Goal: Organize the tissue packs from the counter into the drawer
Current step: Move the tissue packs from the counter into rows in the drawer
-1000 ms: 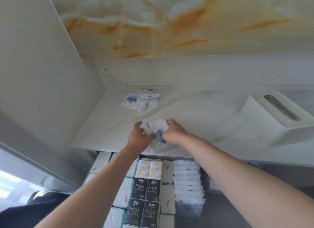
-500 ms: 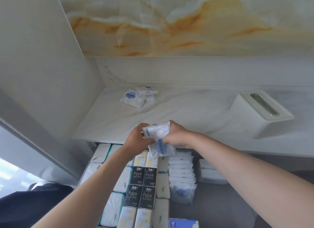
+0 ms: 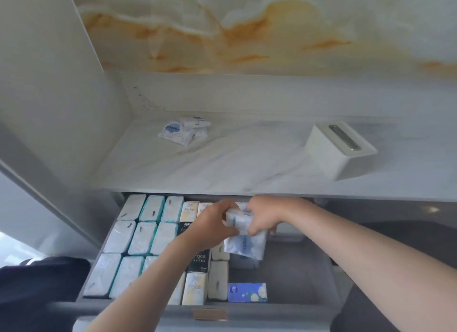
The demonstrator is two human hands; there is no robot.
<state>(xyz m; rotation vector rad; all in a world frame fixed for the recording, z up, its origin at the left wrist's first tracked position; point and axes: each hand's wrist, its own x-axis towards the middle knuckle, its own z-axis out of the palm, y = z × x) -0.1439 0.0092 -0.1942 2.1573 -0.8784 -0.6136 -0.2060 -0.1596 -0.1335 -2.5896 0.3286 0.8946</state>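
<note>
Gripping the held tissue packs (image 3: 243,235) from both sides with left hand (image 3: 214,224) and right hand (image 3: 262,215), fingers curled, just above the open drawer (image 3: 294,277). Beyond the drawer, on the bench (image 3: 247,163): loose tissue packs (image 3: 181,132).

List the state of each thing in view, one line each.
drawer, open, partly filled.
held tissue packs, gripped in both hands above drawer.
left hand, gripping them.
right hand, gripping them.
counter tissue packs, piled, untouched.
white dispenser, slot facing up.
</note>
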